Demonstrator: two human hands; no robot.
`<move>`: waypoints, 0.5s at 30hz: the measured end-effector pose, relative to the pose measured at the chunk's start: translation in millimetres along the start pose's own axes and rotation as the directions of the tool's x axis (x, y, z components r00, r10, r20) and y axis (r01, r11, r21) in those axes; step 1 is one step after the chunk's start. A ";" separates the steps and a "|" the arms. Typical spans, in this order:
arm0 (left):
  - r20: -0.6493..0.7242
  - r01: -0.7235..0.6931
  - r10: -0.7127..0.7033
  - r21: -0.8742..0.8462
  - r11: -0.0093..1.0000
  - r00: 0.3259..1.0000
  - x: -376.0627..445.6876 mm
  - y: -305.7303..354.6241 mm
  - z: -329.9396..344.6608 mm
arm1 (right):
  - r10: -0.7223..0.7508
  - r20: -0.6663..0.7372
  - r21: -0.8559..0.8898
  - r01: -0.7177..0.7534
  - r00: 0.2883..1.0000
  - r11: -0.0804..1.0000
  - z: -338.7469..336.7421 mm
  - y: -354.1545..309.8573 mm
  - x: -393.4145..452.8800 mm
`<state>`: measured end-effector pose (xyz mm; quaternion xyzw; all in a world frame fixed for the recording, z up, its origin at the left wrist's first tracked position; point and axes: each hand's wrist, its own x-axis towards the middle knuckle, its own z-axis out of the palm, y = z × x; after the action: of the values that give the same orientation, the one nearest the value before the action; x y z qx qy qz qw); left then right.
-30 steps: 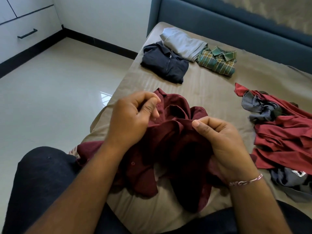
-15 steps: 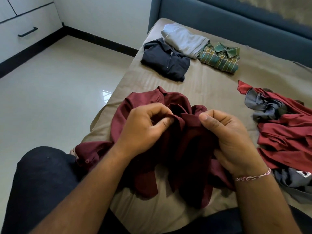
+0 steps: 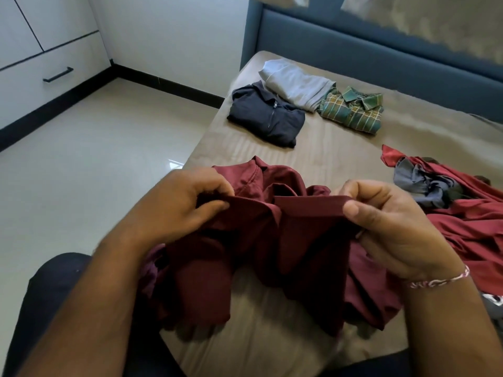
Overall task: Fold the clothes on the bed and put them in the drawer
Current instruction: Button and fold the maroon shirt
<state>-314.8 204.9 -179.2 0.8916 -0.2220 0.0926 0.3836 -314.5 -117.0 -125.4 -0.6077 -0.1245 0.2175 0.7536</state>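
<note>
A: Beige sheet on the bed (image 3: 313,156) gives you flat room ahead, and 3 folded garments (image 3: 302,104) sit near the headboard.

B: Where's my shirt?

A: Your left hand (image 3: 179,205) and right hand (image 3: 392,227) each pinch the maroon shirt (image 3: 280,235) along its top edge, bunched over the bed's near corner.

B: Risks?

A: If you loosen either pinch, it may sag crooked. Its left sleeve hangs near the edge and could drag floorward. Your drawer (image 3: 49,77) is well apart.

maroon shirt (image 3: 285,232) in both hands' grip over bed (image 3: 272,336)
</note>
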 end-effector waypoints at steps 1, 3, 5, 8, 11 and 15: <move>-0.083 0.002 -0.002 0.009 1.000 0.997 -0.4 -3.8 -1.2 | 0.022 0.047 0.009 -0.023 0.999 1.000 -1.3 2.0 -1.5; -0.253 0.029 -0.026 0.008 1.000 0.967 -1.4 -9.3 -1.3 | 0.056 0.063 -0.001 -0.056 0.996 0.998 -0.6 9.7 -2.6; -0.412 0.046 -0.047 -0.012 0.999 0.910 -2.1 -8.6 2.4 | 0.076 0.018 0.003 -0.076 0.997 0.997 2.3 18.3 -0.8; -0.588 0.060 -0.075 -0.045 0.997 0.805 -2.2 -3.5 9.0 | 0.076 -0.011 0.085 -0.075 0.997 0.994 6.5 24.8 -1.3; -0.702 0.096 -0.138 -0.100 0.990 0.698 -3.6 -0.8 8.5 | 0.067 -0.009 0.168 -0.064 0.998 0.984 12.3 22.3 -4.1; -0.789 0.104 -0.198 -0.169 0.980 0.581 -1.9 3.1 6.5 | -0.058 -0.182 -0.100 0.040 0.982 0.994 23.3 17.8 -1.9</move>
<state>-318.0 198.9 -182.4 0.7486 0.0462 0.4388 0.4949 -329.8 -94.9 -137.2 -0.6576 -0.0796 0.1354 0.7368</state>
